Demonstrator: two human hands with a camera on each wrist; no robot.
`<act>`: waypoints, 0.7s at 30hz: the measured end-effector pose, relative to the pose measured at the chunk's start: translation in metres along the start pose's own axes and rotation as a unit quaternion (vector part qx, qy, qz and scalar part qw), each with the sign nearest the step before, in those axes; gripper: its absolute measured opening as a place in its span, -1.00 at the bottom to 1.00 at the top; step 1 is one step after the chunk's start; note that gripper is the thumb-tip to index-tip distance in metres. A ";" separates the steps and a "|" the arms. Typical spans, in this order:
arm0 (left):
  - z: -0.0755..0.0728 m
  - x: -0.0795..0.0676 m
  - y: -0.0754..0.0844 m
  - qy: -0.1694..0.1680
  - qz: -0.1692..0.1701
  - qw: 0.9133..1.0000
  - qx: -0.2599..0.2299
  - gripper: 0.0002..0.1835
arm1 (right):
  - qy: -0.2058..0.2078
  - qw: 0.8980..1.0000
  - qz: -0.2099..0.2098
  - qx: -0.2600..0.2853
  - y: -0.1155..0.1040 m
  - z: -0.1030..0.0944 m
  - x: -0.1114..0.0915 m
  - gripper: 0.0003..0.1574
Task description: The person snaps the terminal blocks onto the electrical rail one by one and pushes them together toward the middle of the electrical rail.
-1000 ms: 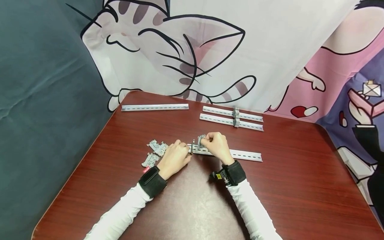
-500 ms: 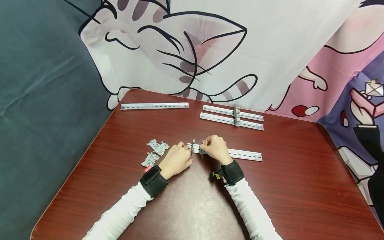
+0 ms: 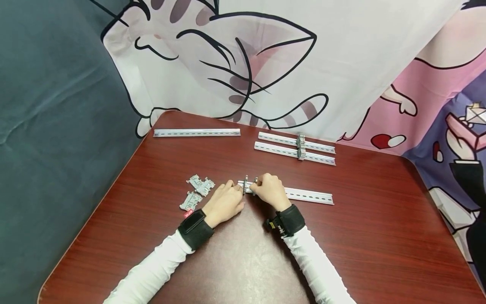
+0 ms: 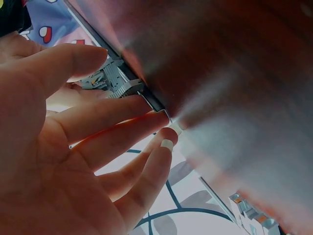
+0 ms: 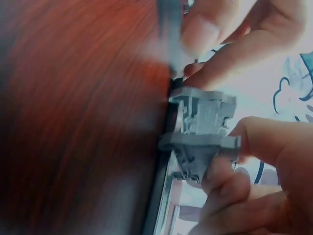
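Hands (image 3: 223, 204) (image 3: 270, 192) at slotted rail (image 3: 309, 196), red-brown table (image 3: 379, 236) (rather glossy), cat-print cloth (image 3: 341, 55) behind

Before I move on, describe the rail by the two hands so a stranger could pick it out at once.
On the reddish-brown table, find the left hand and right hand near the middle. The slotted metal rail runs from the left hand out past the right. It is the nearest rail and the only one with hands at it.

Both forearms (image 3: 152, 268) angle inward, the left hand (image 3: 224, 202) with fingers (image 4: 105, 113) extended, the right hand (image 3: 271, 191) curled in a pinch.
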State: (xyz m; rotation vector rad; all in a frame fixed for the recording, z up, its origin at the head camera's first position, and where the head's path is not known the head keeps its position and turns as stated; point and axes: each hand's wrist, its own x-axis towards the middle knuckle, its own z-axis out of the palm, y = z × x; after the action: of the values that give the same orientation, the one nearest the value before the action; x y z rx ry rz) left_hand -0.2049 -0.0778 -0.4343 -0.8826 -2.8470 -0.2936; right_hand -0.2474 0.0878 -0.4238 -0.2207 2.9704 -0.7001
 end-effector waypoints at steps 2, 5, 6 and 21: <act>0.000 0.000 0.000 0.001 0.001 1.000 -0.001 -0.79 | -0.013 1.000 0.000 -0.028 -0.001 0.003 0.001 -0.57; 0.000 0.000 0.000 0.003 0.002 1.000 0.005 -0.79 | -0.031 0.997 0.005 -0.068 -0.004 0.005 0.001 -0.62; 0.000 0.000 0.000 0.004 0.002 1.000 0.008 -0.79 | -0.035 0.996 0.006 -0.079 -0.005 0.005 0.001 -0.64; -0.002 0.002 0.002 -0.004 0.005 1.000 0.017 -0.78 | -0.099 0.982 0.019 -0.161 -0.015 0.004 0.005 -0.57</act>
State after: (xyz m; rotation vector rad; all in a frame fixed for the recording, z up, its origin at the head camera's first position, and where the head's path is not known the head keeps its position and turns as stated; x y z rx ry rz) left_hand -0.2053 -0.0760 -0.4322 -0.8930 -2.8455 -0.2402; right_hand -0.2503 0.0717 -0.4207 -0.2378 2.8669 -0.1761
